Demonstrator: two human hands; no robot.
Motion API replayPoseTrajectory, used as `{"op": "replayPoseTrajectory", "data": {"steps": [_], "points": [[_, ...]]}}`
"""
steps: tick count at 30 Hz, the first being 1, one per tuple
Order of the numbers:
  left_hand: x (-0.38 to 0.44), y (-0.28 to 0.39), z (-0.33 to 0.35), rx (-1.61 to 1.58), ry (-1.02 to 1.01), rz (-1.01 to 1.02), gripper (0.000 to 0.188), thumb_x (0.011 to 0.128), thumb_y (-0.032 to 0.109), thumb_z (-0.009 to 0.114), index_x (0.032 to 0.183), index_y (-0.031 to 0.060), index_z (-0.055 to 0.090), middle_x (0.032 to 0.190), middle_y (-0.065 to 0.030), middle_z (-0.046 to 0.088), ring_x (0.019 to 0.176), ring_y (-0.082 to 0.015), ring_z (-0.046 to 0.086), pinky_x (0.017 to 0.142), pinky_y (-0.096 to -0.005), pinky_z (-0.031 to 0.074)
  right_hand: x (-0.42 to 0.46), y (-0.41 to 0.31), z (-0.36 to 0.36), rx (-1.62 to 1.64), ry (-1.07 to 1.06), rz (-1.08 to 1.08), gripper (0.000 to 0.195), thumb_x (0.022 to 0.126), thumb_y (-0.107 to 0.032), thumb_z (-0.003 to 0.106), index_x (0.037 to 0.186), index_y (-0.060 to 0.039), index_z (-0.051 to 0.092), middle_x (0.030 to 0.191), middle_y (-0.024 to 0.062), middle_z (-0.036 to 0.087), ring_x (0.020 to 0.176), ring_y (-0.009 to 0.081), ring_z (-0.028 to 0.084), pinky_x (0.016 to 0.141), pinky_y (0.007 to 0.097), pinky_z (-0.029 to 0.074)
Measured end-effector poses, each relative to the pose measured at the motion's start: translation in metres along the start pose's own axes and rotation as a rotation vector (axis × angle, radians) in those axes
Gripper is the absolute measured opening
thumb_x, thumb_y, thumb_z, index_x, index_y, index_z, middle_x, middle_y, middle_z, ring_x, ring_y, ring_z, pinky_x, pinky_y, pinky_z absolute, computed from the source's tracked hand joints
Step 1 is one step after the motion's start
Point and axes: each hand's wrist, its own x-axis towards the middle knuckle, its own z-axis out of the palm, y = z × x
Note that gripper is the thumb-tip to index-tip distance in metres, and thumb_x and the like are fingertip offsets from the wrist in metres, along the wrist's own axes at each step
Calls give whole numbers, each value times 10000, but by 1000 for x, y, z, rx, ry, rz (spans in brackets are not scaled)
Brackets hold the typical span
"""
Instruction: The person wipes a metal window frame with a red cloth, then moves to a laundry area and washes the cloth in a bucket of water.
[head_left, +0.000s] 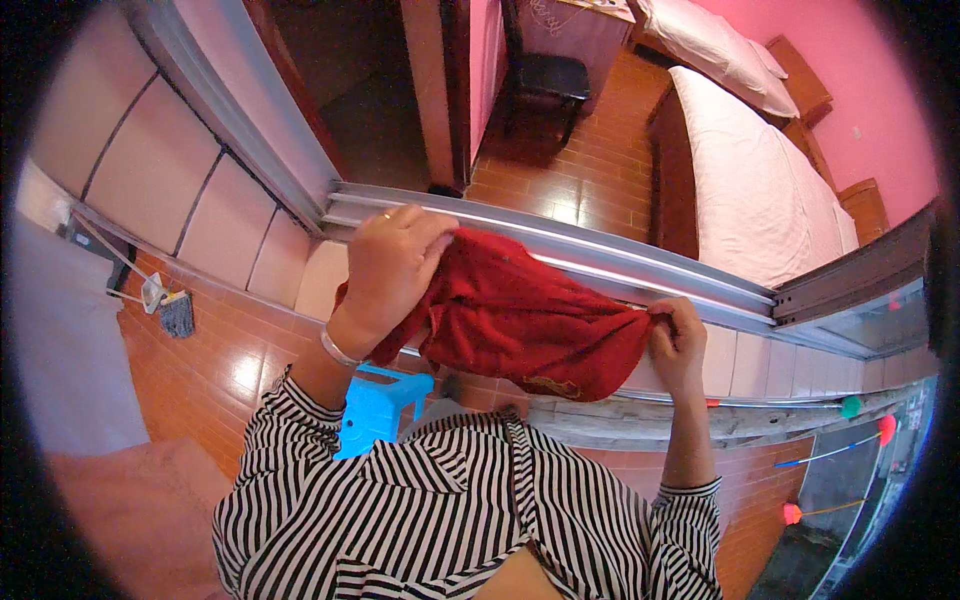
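Observation:
A red cloth (517, 322), with a small yellowish pattern near its lower edge, is stretched between my two hands. My left hand (394, 274) pinches its upper left part and wears a ring and a bracelet. At the cloth's right end, my right hand (679, 337) grips a gathered corner. Behind the cloth runs the metal track of a sliding window frame (645, 274); the cloth covers part of it, and whether they touch I cannot tell. Part of the cloth hangs down below my left wrist.
Below my left forearm stands a blue plastic stool (371, 412). A mop (177, 313) rests on the tiled floor at left. A wooden beam (622, 420) and colour-tipped poles (825, 454) are at right. Beyond the frame are a bed (757, 172) and a black chair (551, 75).

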Motion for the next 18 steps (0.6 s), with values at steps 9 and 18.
{"op": "replayPoseTrajectory", "data": {"steps": [9,18], "points": [[-12,4,14,145,-32,121,171,796,194,597,908,65,603,880,-93,620,861,-279,570,774,-414,410,-2,-13,0,43,-26,-89,215,701,80,494,880,-13,568,798,99,556,715,196,543,655,262,433],[-9,15,13,169,-301,57,306,779,212,592,972,-24,580,1000,-165,587,1010,-321,524,875,-430,385,-25,-21,9,191,39,-160,219,754,109,476,915,-7,568,851,92,544,708,148,513,622,238,412]]}}
